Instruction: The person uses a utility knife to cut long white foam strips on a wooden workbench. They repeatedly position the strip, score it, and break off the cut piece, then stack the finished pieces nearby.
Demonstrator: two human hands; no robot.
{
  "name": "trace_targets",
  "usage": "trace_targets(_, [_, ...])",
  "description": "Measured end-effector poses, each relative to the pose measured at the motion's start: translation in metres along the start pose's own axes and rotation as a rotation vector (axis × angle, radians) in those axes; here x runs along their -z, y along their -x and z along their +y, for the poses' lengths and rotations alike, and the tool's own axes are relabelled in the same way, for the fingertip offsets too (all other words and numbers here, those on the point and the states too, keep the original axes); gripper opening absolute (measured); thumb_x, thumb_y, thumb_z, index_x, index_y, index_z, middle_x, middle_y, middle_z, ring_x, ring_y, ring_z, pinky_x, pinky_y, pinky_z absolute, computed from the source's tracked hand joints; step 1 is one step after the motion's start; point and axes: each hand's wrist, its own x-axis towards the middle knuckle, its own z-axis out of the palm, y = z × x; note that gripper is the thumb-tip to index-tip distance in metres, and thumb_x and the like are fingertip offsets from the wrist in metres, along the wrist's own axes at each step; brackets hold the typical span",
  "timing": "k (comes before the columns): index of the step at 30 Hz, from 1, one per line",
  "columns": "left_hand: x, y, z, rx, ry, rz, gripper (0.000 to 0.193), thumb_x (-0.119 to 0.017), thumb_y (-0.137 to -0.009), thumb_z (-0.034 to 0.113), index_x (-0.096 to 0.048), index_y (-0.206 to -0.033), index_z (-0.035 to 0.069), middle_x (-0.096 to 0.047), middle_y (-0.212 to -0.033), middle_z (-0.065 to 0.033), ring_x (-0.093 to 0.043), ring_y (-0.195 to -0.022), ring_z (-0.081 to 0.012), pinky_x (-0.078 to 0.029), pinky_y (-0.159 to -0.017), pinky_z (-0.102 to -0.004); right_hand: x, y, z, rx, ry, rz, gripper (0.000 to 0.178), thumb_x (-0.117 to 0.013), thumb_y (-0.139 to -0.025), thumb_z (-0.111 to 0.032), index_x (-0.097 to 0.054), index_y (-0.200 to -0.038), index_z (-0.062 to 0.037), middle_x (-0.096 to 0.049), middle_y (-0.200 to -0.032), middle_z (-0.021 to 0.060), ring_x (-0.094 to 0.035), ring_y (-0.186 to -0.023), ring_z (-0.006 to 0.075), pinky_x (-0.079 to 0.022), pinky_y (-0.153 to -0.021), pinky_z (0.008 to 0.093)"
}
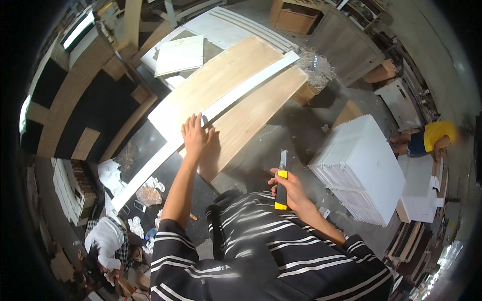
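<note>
My left hand [196, 135] lies across a long narrow white strip [236, 96], with fingers stretched out and thumb apart. The strip runs diagonally over two light wood-grain panels, a far one [236, 65] and a near one [256, 118]. Its lower left end sticks out past the panels. My right hand [292, 189] is closed around a yellow and black utility knife [281, 191], held upright away from the panels with its blade out. The underside of my left palm is hidden.
A tall stack of white panels [361, 170] stands to the right. White boards [179, 55] lie beyond the work panels. A person in a yellow top [438, 136] is at far right; another in white [106, 241] is at lower left, near crumpled white paper and a phone [139, 205].
</note>
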Motion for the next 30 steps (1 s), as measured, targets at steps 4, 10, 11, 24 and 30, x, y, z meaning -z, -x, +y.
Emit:
trace_targets(4, [-0.035, -0.040, 0.039, 0.062, 0.092, 0.002, 0.065, -0.078, -0.085, 0.038, -0.056, -0.140, 0.010, -0.057, -0.133, -0.0175, -0.051, -0.127, -0.0358, -0.035, -0.109, -0.0513, 0.025, 0.010, -0.005, 0.037, -0.087, 0.101, 0.036, -0.062, -0.102, -0.015, -0.058, -0.134, 0.0005, -0.069, -0.097, 0.0112, -0.064, -0.077, 0.0171, -0.053, -0.069, 0.0311])
trace_targets(10, [-0.027, -0.026, 0.075, -0.037, 0.142, 0.001, 0.062, -0.082, -0.078, 0.035, -0.063, -0.130, 0.010, -0.063, -0.122, -0.0150, -0.055, -0.119, -0.0335, -0.038, -0.102, -0.0473, 0.093, 0.001, -0.024, 0.082, -0.187, 0.362, 0.025, -0.068, -0.099, -0.018, -0.063, -0.115, -0.0003, -0.066, -0.088, 0.0099, -0.063, -0.071, 0.0174, -0.052, -0.061, 0.0317])
trace_targets(11, [-0.025, -0.023, 0.079, -0.058, 0.136, -0.033, 0.061, -0.083, -0.077, 0.034, -0.064, -0.129, 0.009, -0.063, -0.121, -0.0148, -0.056, -0.118, -0.0338, -0.038, -0.102, -0.0476, 0.107, -0.004, -0.029, 0.109, -0.218, 0.407, 0.020, -0.071, -0.098, -0.020, -0.063, -0.103, -0.0024, -0.065, -0.085, 0.0099, -0.063, -0.068, 0.0177, -0.052, -0.058, 0.0325])
trace_targets(24, [-0.032, -0.081, 0.066, -0.370, 0.220, -0.283, 0.053, -0.083, -0.066, 0.026, -0.068, -0.115, 0.012, -0.061, -0.112, -0.0108, -0.056, -0.109, -0.0349, -0.043, -0.096, -0.0476, 0.269, -0.097, -0.089, 0.283, -0.254, 0.966, 0.045, -0.080, -0.089, -0.042, -0.060, -0.114, -0.0102, -0.064, -0.100, 0.0079, -0.055, -0.059, 0.0151, -0.048, -0.050, 0.0301])
trace_targets(30, [-0.044, -0.099, 0.069, -0.546, 0.291, -0.359, 0.059, -0.085, -0.074, 0.030, -0.065, -0.126, 0.011, -0.061, -0.122, -0.0144, -0.053, -0.116, -0.0365, -0.042, -0.100, -0.0509, 0.309, -0.100, -0.094, 0.285, -0.083, 0.875, 0.042, -0.080, -0.091, -0.039, -0.064, -0.105, -0.0038, -0.062, -0.088, 0.0037, -0.054, -0.057, 0.0128, -0.046, -0.049, 0.0286])
